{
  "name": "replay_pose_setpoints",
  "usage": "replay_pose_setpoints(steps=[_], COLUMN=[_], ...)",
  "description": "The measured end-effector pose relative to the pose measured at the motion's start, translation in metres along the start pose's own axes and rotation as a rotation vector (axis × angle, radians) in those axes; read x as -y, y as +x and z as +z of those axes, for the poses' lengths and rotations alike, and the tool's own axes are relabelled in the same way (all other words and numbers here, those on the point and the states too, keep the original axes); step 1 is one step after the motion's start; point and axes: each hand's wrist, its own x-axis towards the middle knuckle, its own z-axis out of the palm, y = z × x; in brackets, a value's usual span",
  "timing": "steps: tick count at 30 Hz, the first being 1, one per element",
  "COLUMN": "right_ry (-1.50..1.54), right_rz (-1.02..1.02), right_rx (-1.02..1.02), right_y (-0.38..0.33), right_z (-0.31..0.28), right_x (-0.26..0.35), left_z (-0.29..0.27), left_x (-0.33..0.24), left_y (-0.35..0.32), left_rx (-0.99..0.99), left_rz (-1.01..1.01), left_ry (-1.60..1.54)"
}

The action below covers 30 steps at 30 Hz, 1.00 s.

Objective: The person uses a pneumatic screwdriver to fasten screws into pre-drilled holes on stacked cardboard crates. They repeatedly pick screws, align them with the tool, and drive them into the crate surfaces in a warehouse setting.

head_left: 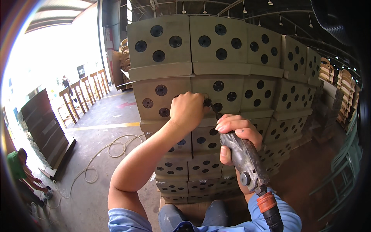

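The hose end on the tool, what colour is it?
Orange, clearest in the head view.

Head camera looks forward and down, close to a stacked wall of panels (216, 77).

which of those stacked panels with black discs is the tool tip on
The tan panel in the second row from the top, middle column. The left hand rests on it and the pneumatic tool, in the right hand, points at it.

No labels, signs or screens, brown cardboard boxes (118, 67) stacked at back left beside the doorway
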Motion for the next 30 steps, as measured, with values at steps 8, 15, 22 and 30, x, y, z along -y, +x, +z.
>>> replay_pose_setpoints(steps=[8, 15, 22, 30], right_ry=[-0.011, -0.023, -0.011, 0.016], right_rz=[-0.02, -0.026, -0.019, 0.002], right_rx=[-0.004, 0.003, 0.007, 0.009], right_y=[-0.003, -0.001, 0.001, 0.0], right_z=[0.001, 0.001, 0.002, 0.006], right_x=[-0.003, -0.001, -0.001, -0.001], left_z=[0.027, 0.015, 0.019, -0.001], left_x=[0.006, 0.003, 0.003, -0.002], left_y=[-0.002, 0.006, 0.011, 0.017], left_rx=[-0.119, -0.117, -0.132, -0.066], left_rz=[-0.085, -0.03, -0.016, 0.111], left_ry=[-0.083, 0.014, 0.104, 0.276])
